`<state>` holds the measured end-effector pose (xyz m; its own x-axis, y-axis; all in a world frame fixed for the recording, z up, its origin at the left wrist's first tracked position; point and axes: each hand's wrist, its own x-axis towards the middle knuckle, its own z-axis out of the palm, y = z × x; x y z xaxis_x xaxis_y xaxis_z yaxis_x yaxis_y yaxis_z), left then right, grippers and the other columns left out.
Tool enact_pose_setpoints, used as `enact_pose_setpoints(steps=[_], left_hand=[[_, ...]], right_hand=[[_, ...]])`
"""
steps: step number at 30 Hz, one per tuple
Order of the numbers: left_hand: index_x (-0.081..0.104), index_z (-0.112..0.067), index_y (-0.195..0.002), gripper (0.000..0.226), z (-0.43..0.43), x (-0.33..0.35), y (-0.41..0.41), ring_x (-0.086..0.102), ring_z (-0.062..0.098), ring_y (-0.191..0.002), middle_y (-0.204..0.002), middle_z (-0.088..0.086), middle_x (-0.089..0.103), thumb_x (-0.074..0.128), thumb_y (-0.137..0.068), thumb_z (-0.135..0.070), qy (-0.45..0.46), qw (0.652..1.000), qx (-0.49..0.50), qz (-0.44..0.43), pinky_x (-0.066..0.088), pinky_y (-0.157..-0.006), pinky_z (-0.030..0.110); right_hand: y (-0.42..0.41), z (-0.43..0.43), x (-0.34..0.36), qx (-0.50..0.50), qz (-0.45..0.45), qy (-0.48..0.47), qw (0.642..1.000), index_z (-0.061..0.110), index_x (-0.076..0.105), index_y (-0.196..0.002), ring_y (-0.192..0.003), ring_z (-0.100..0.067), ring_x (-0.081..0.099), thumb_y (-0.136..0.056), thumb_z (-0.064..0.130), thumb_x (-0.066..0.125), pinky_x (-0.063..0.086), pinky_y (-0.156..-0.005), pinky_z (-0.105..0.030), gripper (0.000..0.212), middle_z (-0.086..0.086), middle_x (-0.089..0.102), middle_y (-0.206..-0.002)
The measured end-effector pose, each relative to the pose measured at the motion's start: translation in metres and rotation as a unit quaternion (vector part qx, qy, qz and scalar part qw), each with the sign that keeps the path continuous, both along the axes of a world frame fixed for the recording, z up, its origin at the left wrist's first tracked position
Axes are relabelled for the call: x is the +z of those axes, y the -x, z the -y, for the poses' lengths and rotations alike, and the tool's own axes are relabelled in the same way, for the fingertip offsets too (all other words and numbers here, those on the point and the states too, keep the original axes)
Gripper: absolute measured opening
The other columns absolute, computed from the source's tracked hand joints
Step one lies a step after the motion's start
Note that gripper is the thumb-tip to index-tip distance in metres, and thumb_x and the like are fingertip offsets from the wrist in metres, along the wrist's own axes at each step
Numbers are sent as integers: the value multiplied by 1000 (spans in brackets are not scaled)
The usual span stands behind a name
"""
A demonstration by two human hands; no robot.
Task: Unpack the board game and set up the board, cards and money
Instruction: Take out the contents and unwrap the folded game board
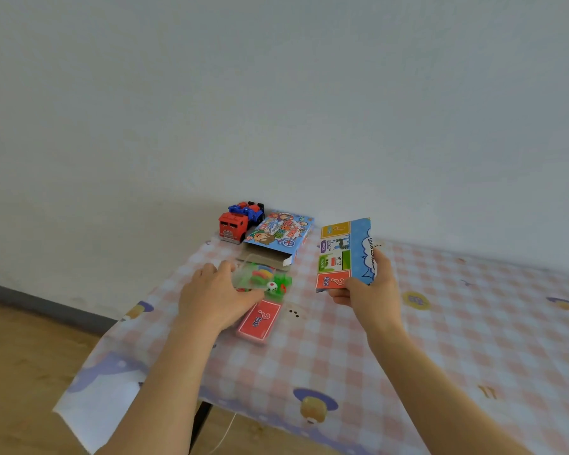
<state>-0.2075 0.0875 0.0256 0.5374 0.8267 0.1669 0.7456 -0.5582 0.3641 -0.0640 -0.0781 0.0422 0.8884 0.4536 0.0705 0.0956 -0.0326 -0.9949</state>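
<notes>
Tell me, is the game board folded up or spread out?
Folded up. The right hand holds the game board as one narrow packet, showing only a few squares.
</notes>
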Motion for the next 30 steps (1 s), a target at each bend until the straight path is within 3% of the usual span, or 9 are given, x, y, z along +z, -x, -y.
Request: enact_pose_setpoints(steps=[3, 5, 8, 11, 13, 16, 19, 26, 30], left_hand=[[49, -24, -121, 68, 3, 4, -8, 47, 23, -109, -116, 2, 51, 49, -73, -73, -85, 995, 19, 39, 40, -86, 35], [51, -24, -121, 56, 9, 11, -18, 46, 21, -109, -115, 2, 51, 56, -77, -59, -76, 991, 0, 109, 39, -84, 33], [54, -24, -118, 40, 23, 21, -41, 50, 17, -103, -111, -1, 51, 59, -82, -40, 27, 974, -51, 220, 42, -76, 31], [48, -19, -127, 44, 45, 29, -66, 54, 16, -98, -117, 0, 54, 57, -87, -35, 172, 942, -91, 274, 45, -78, 32], [48, -15, -126, 40, 60, 34, -81, 58, 17, -95, -115, 4, 59, 54, -91, -31, 304, 892, -97, 319, 49, -79, 33], [58, -13, -107, 17, 82, 37, -99, 67, 18, -83, -102, 9, 69, 48, -96, -21, 436, 806, -112, 384, 56, -69, 31], [59, -10, -106, 16, 103, 35, -113, 67, 15, -69, -89, 7, 70, 47, -96, -12, 454, 783, -120, 407, 54, -53, 24], [64, -8, -107, 20, 150, 35, -134, 67, 13, -60, -81, 5, 70, 55, -90, -2, 460, 772, -137, 417, 54, -51, 23], [68, -13, -101, 15, 172, 37, -140, 70, 12, -68, -85, 2, 73, 60, -88, -8, 505, 742, -174, 405, 53, -53, 22]], right_hand=[[1, 2, 1, 3, -3, -2, 1000, 27, 29, -144, -57, -18, 70, -88, -7, 47, 59, -61, -31, 67, -7, 68, -102], [1, 4, 2, 5, -3, -6, 1000, 25, 31, -143, -57, -20, 69, -88, -8, 47, 60, -63, -34, 66, -7, 69, -99], [0, 8, 5, 14, -10, -1, 1000, 25, 32, -143, -58, -21, 67, -88, -8, 47, 60, -63, -34, 65, -6, 69, -93], [-3, 16, 7, 20, -16, -1, 1000, 23, 34, -142, -56, -20, 66, -88, -8, 49, 59, -57, -32, 64, -7, 69, -92], [-8, 24, 7, 19, -11, -3, 1000, 22, 37, -141, -55, -20, 65, -88, -9, 51, 58, -54, -30, 63, -7, 69, -90], [-16, 44, 9, 15, -1, -8, 1000, 22, 40, -139, -54, -19, 64, -88, -7, 53, 56, -53, -28, 60, -7, 69, -88], [-23, 68, 12, 8, 0, -14, 1000, 29, 45, -130, -55, -15, 64, -88, -4, 56, 59, -58, -31, 55, -2, 69, -87], [-40, 114, 12, -78, 160, 158, 971, 26, 34, -144, -102, -7, 48, -82, 31, 71, 42, -84, -22, 72, 3, 46, -128], [-40, 129, 13, -30, 163, 205, 965, 29, 40, -132, -96, -6, 47, -74, 47, 74, 39, -76, -18, 69, 9, 43, -108]])
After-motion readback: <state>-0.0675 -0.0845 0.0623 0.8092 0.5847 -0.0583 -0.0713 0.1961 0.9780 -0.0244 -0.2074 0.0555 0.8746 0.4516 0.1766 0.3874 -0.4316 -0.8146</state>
